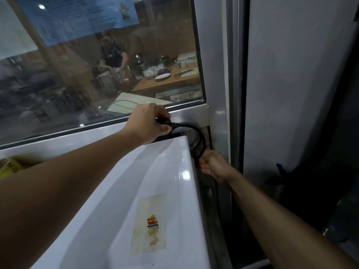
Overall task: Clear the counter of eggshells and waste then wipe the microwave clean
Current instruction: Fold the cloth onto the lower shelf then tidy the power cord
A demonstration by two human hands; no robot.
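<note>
- Left hand fingers curled tight round the black plastic plug at the far edge of the glossy white microwave top, pinching it just above the back rim.
- Right hand fingers wrapped round the looped black power cord, down in the gap off the microwave's right side, close against the brushed metal frame post.
- Cord arcs from plug over to the right hand, so both ends of the loop are held.
- Progress guess: looks like unplugging or tidying the cable ahead of the wipe-down. No cloth anywhere in view, so wiping probably not started.
- Counter, eggshells and waste all out of shot, so can't tell whether that half is done.
- Microwave top fairly shiny already, apart from a yellowed, stained rectangular sticker with red, orange and blue stripes on the near part.
- Something yellow and crumpled at the far left, behind the left forearm, too blurry to name.
- Beyond: big glass window pane with a pale blue paper notice stuck up top, reflecting a person at a wooden worktop with a plate and pots.
- Right of the frame post, a plain pale grey panel, dim and shadowy lower down.
</note>
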